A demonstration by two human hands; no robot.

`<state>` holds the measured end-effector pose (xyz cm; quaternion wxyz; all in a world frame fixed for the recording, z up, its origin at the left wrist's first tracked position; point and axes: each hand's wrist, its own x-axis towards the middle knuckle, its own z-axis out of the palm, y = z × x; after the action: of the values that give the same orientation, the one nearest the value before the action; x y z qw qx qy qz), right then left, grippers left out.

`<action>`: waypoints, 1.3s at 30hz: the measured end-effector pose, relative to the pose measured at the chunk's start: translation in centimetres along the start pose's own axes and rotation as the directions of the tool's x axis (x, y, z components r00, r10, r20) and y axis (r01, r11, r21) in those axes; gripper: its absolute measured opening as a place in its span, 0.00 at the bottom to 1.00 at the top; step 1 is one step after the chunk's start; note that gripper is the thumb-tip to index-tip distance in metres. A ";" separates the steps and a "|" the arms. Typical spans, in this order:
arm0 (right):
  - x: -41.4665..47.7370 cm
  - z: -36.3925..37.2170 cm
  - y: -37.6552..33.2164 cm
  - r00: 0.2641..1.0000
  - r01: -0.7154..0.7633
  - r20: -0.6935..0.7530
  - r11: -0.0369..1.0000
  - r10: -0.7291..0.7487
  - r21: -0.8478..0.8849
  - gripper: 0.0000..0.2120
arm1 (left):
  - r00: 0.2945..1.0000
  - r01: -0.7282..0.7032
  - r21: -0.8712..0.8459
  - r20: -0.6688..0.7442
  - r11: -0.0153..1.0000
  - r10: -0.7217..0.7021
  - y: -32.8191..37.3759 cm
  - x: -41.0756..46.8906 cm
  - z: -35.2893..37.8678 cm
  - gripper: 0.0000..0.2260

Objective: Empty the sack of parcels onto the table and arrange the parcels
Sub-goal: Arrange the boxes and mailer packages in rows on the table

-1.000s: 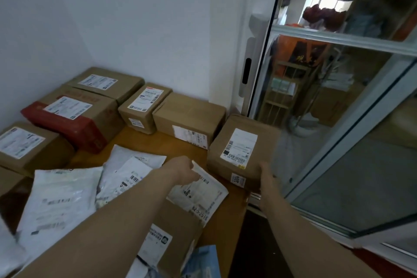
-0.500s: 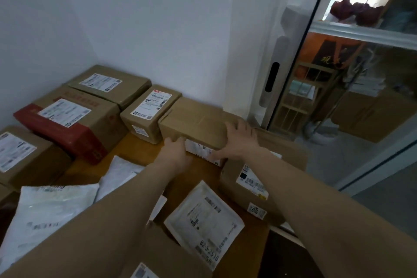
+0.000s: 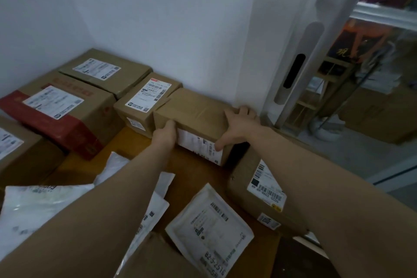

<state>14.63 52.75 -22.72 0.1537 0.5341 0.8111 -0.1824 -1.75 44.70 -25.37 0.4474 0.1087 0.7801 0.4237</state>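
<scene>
We look down over two bare forearms reaching across a wooden table [image 3: 140, 142] crowded with parcels. Both hands are on a plain brown cardboard box [image 3: 194, 111], which stands at the table's far edge near its far right corner, against a white wall [image 3: 169, 18].

The right hand [image 3: 237, 126] grips the plain box at its right end: the fingers are spread over the top and bend over the far edge, and the thumb presses on the white label on the front face. The left hand [image 3: 165, 134] is against the front left corner, thumb at the top edge. We cannot tell how its fingers lie, because the back of the hand hides them.

Touching the plain box on its left is a small brown cardboard box with a white label [image 3: 144, 101]. Further left along the far edge lies a flat brown box [image 3: 106, 72], with a red-and-brown carton [image 3: 67, 117] in front of it.

At the table's right edge sits a brown box with a barcode label [image 3: 255, 187]. A white padded envelope [image 3: 209, 230] lies near the front edge, between our arms, and white plastic mailer bags [image 3: 40, 210] lie to its left.

A glass door [image 3: 372, 119] stands beyond the right edge.
</scene>
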 end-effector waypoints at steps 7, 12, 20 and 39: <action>-0.1 -2.2 0.7 0.993 0.057 0.081 0.958 -0.083 0.283 0.43 | 0.964 0.216 -0.383 0.228 0.898 -0.135 -0.1 -1.7 0.0 0.24; -1.4 -3.0 0.1 0.993 0.113 -0.034 0.803 -0.116 0.586 0.20 | 0.986 0.124 -0.379 0.153 0.917 -0.070 0.3 -2.6 0.4 0.15; -4.5 -0.1 3.5 0.796 0.148 -0.580 0.875 0.172 0.461 0.13 | 0.984 0.017 -0.352 0.171 0.936 0.047 2.2 -5.0 2.8 0.19; -12.7 7.5 2.8 0.769 0.059 -0.605 0.920 0.205 0.387 0.21 | 0.987 -0.078 0.324 0.160 0.943 0.026 -3.2 -9.9 -4.1 0.21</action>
<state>22.50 40.07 -24.12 -0.2295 0.6151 0.7411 -0.1405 1.37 34.99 -20.83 0.4702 0.2347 0.7999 0.2896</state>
